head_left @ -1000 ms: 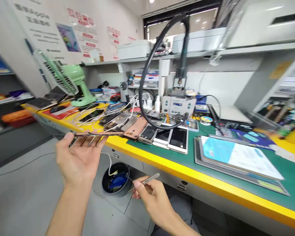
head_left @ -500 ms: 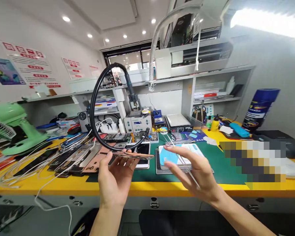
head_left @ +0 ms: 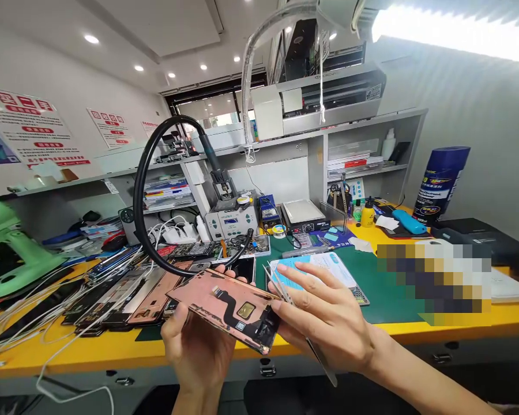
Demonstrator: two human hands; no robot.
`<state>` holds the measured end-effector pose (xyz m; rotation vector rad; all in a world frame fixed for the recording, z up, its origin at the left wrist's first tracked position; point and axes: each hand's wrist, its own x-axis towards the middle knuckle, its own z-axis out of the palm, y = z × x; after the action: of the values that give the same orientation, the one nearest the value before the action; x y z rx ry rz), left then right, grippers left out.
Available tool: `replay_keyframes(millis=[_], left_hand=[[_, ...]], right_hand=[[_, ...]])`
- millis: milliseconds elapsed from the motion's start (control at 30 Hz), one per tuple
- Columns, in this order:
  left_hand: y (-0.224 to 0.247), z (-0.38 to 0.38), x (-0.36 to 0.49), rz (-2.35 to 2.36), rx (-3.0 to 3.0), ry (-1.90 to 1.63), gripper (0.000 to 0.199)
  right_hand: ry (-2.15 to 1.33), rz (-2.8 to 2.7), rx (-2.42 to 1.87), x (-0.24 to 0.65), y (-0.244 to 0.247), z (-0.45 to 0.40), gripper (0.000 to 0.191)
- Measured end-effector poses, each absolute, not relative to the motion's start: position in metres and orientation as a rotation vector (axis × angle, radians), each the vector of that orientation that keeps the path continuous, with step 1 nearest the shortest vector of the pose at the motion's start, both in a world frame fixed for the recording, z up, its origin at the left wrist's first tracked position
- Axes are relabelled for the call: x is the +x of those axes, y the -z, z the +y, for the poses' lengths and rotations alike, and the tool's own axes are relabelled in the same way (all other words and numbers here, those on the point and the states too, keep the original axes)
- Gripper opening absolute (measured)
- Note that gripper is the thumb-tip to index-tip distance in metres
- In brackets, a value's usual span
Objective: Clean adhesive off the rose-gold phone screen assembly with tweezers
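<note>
My left hand [head_left: 199, 349] grips a phone screen assembly [head_left: 205, 297], its thumb on the near-left edge and fingertips showing behind the far edge. The panel is tilted so its coppery back faces me, with a black flex cable and a small gold square on it. One end looks dark and chipped. My right hand [head_left: 328, 311] is closed around metal tweezers [head_left: 322, 363], which slant across under its fingers with the tips pointing up and away. Fingers of that hand rest at the panel's right end. A white phone [head_left: 244, 270] lies partly hidden behind the panel.
A thick black hose [head_left: 139, 196] loops close behind my left hand. Several phone screens [head_left: 142, 302] and white cables lie on the left. On the green mat [head_left: 384, 305] sits a blue-and-white card [head_left: 333, 271]. A blue spray can [head_left: 441, 184] stands at right.
The phone screen assembly has turned from edge-on to showing its coppery back. My right hand has moved left and down to its right end, the tweezers still in it. The view has shifted rightward.
</note>
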<state>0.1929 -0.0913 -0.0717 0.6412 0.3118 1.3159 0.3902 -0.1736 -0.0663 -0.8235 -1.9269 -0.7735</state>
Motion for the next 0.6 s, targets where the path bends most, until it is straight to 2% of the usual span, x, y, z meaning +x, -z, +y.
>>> replay_keyframes(millis=[400, 600], left_hand=[[0.072, -0.094, 0.186, 0.291, 0.701, -1.273, 0.053], [0.079, -0.091, 0.184, 0.241, 0.726, -1.242, 0.057]], right_hand=[[0.739, -2.133, -0.749, 0.392, 0.057, -0.176, 0.02], [0.745, -2.127, -0.767, 0.391, 0.056, -0.179, 0.016]])
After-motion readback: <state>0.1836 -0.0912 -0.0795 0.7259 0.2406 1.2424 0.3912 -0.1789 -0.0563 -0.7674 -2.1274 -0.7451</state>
